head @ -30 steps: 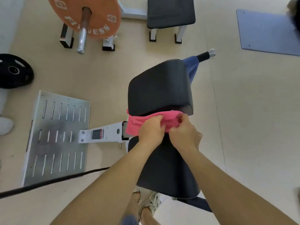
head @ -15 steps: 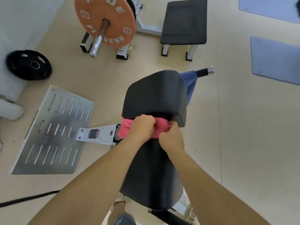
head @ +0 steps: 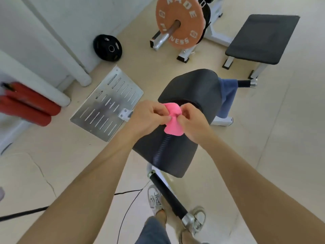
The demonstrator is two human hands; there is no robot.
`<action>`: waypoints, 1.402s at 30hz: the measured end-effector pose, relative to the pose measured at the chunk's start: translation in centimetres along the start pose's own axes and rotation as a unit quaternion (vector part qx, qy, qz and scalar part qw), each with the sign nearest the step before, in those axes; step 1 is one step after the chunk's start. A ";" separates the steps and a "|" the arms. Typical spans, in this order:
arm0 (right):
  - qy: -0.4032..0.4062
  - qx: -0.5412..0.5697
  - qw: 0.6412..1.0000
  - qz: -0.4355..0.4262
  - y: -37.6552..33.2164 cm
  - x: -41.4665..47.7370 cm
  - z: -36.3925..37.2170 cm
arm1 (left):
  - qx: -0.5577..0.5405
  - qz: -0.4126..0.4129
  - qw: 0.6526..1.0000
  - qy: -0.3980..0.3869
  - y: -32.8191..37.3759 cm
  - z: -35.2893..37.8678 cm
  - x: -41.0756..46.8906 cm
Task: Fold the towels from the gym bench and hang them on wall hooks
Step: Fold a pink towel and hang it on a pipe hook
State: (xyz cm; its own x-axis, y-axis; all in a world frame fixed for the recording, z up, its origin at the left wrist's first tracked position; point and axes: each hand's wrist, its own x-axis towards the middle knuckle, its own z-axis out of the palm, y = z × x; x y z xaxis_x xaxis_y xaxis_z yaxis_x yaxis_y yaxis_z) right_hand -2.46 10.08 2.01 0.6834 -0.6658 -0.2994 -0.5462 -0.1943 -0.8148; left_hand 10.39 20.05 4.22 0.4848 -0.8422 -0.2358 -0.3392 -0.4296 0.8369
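Beige gym flooring point(head: 274, 155) lies below; the left hand point(head: 149, 117) and right hand point(head: 191, 120) each pinch the bunched pink cloth towel point(head: 173, 121) just above the black padded table point(head: 175, 155), likely hunting its edges to fold. Far right, a blue cloth towel point(head: 227, 95) drapes beside the table's backrest.

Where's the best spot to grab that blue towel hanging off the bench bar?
Pinch the blue towel at its top fold, where it drapes over the bar, and lift upward. Come from the right side: the back pad blocks the left. Free a hand first: left hand and right hand both pinch the pink towel.
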 end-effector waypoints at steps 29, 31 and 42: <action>-0.180 -0.155 0.922 -0.306 -12.7 2.4 -19.3 | -0.033 -0.097 0.938 0.330 19.6 0.1 -7.6; -0.242 -0.105 0.927 -0.265 -14.2 3.1 -20.9 | -0.056 -0.122 0.961 0.242 20.5 -1.0 -8.5; -0.297 -0.368 0.847 -0.243 -14.9 11.4 -19.7 | 0.107 -0.232 0.902 0.348 12.3 -4.3 -6.4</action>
State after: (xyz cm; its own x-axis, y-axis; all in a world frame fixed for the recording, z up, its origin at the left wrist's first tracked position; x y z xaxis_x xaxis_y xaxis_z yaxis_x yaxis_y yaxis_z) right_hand 3.94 -8.81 20.47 0.9182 0.0594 -0.3917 -0.1344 -0.8833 -0.4491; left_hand 6.60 21.55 18.11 0.9779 -0.1801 -0.1066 -0.0821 -0.7986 0.5962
